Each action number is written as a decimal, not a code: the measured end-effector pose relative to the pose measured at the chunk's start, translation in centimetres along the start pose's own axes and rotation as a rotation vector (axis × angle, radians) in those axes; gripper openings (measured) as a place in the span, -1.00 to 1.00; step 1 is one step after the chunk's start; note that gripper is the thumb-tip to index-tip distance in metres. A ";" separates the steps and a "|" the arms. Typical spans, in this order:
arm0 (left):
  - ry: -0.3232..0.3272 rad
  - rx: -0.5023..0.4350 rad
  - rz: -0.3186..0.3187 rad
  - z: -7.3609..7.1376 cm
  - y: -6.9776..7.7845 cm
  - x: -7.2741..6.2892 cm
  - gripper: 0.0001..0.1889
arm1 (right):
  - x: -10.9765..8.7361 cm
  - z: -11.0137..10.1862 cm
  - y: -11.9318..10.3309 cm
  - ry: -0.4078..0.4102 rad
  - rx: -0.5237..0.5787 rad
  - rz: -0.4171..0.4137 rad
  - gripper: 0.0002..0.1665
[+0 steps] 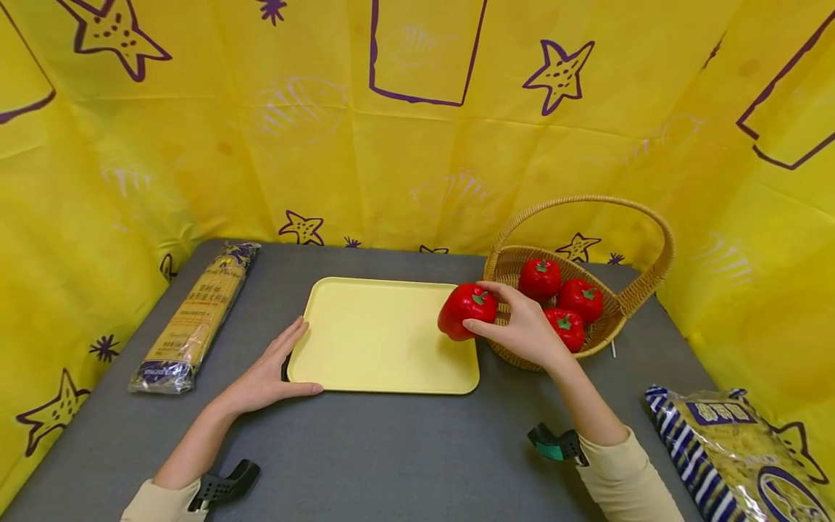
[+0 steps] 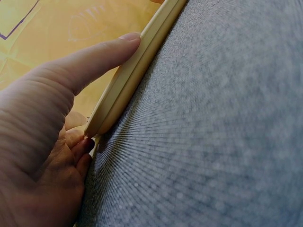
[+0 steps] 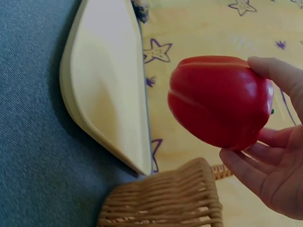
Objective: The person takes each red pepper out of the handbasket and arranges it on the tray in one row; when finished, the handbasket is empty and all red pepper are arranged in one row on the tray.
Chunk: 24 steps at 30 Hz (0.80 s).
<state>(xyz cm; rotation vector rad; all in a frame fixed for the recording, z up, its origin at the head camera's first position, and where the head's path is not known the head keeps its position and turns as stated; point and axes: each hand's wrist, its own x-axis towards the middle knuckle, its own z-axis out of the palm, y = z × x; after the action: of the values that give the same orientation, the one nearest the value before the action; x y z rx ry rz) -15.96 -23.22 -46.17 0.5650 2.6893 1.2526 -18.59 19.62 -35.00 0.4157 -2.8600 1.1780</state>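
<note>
A red bell pepper [image 1: 464, 313] is held between the thumb and fingers of my right hand [image 1: 525, 330], above the right end of the pale yellow tray [image 1: 385, 341]. In the right wrist view the pepper [image 3: 218, 101] is clear of the tray, its green stem end toward the palm. My left hand [image 1: 270, 373] rests at the tray's near left corner, fingers stretched along the left side. In the left wrist view the left thumb [image 2: 106, 59] lies straight against the tray's rim [image 2: 125, 80]; some fingertips are hidden behind the corner.
A wicker basket [image 1: 616, 330] with a tall handle stands right of the tray, holding three red bell peppers [image 1: 579, 299]. A spaghetti packet [image 1: 196, 319] lies at the left. Another pasta bag [image 1: 744, 449] sits at the near right. Yellow patterned cloth [image 1: 404, 167] surrounds the grey table [image 1: 391, 457].
</note>
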 end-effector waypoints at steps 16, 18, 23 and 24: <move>0.002 -0.004 0.009 0.0 0.0 0.0 0.17 | 0.9 3.1 -0.2 -0.089 -0.013 -0.064 -0.17; 0.001 -0.004 0.010 0.0 0.1 0.0 0.17 | 1.0 3.5 -0.1 -0.097 -0.018 -0.065 -0.18; -0.001 0.000 0.010 0.0 0.0 0.0 0.17 | 1.3 4.4 -0.2 -0.109 -0.003 -0.069 -0.20; -0.001 0.000 0.011 0.0 0.0 0.0 0.17 | 1.4 4.6 -0.2 -0.113 0.014 -0.069 -0.21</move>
<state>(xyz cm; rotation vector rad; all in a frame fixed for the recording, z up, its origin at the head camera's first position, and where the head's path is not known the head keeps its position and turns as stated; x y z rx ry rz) -15.98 -23.20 -46.13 0.5810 2.6888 1.2544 -19.51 15.93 -37.96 0.5948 -2.9057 1.2016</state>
